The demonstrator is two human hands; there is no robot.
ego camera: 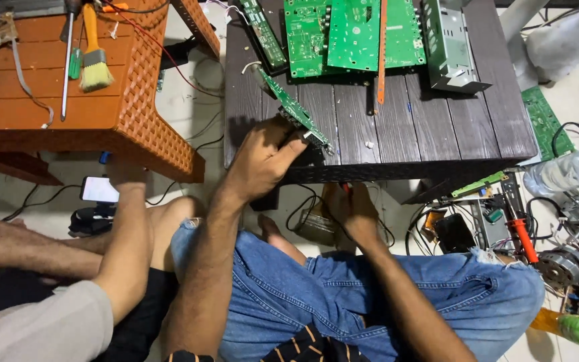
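My left hand (260, 159) rests on the front edge of a dark slatted plastic table (397, 127), with its fingers closed on the lower end of a narrow green circuit board strip (293, 109) that lies tilted across the table's near left corner. My right hand (351, 209) is lower, under the table's front edge, closed around a small item with a red part; what it is cannot be made out. Both forearms come up from my lap in torn blue jeans.
Several green circuit boards (350, 33), an orange strip and a grey metal casing (447, 43) lie at the table's far side. An orange plastic stool (102, 100) holds a brush and screwdriver. Another person's arm (125, 248) holds a phone (98, 190) at left. Motors, wires and tools litter the floor at right.
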